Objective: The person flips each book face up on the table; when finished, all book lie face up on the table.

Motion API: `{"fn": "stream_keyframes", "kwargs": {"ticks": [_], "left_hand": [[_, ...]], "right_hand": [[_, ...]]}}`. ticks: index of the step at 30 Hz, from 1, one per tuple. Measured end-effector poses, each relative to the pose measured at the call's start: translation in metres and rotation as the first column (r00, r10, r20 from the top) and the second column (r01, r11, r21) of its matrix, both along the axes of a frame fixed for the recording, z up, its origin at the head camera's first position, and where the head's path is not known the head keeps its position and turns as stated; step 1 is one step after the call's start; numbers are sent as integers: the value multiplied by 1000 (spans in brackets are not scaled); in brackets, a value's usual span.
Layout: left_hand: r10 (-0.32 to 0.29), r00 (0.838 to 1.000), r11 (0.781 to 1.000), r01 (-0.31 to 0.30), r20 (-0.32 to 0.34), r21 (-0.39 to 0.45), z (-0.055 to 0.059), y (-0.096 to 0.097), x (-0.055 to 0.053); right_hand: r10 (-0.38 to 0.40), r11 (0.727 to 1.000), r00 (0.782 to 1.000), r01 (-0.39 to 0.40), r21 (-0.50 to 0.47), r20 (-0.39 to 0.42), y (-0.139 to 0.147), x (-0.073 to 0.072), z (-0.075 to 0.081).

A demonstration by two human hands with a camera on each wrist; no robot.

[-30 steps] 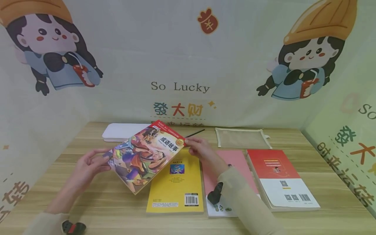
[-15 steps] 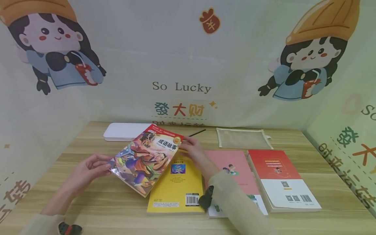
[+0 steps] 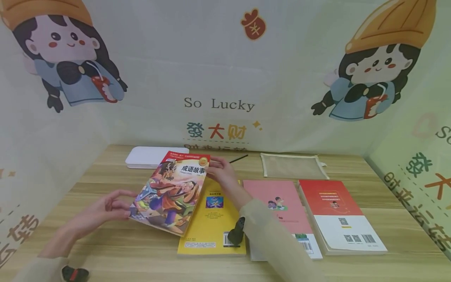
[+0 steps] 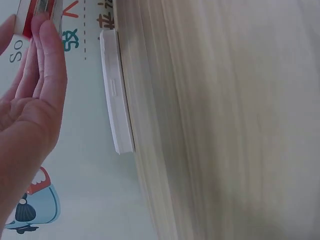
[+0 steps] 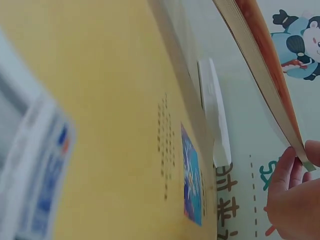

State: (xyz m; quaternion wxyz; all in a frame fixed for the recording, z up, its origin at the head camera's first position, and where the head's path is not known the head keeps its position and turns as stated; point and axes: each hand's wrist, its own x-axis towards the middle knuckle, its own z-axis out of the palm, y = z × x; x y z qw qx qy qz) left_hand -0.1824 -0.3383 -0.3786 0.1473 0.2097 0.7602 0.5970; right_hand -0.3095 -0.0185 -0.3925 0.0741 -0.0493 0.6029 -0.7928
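Observation:
A storybook (image 3: 172, 192) with a red top band and a colourful illustrated cover is held tilted above the table, between both hands. My left hand (image 3: 105, 209) pinches its lower left edge; in the left wrist view the left fingers (image 4: 47, 65) reach up to the book's edge. At the upper right edge, my right hand (image 3: 223, 176) pinches it between thumb and fingers, with the page edges (image 5: 265, 80) showing in the right wrist view. The held book overlaps a yellow book (image 3: 225, 215) lying back cover up on the table, partly hidden by it and the right sleeve.
Right of the yellow book lie a pink book (image 3: 257, 190) and a red-and-white book (image 3: 343, 217). Behind stand a white case (image 3: 144, 156), a thin black stick (image 3: 239, 158) and a mesh zip pouch (image 3: 294, 166). A printed cloth (image 3: 218, 58) borders the wooden table (image 3: 105, 250).
The storybook has turned counterclockwise to stand more upright in view, its top end shifting left. My right hand has moved left with it, uncovering more of the pink book.

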Motion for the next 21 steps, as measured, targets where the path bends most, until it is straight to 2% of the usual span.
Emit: {"fn": "stream_keyframes", "kwargs": {"ticks": [4,7,10,17,21], "left_hand": [[-58,998,997,59,22,-48,1,-6,3],[-95,995,993,97,35,-66,2,-11,5],[-119,991,988,124,56,-88,3,-16,8],[-98,985,975,123,141,-184,3,-30,14],[-119,975,975,150,187,-165,1,-41,16]], "right_hand": [[11,1000,1000,-11,-19,9,-9,11,16],[31,999,999,-31,-28,8,-16,16,20],[46,999,999,-46,-19,0,-25,18,18],[41,995,999,-40,93,-10,-48,15,3],[40,992,999,-42,115,20,-59,18,4]]}}
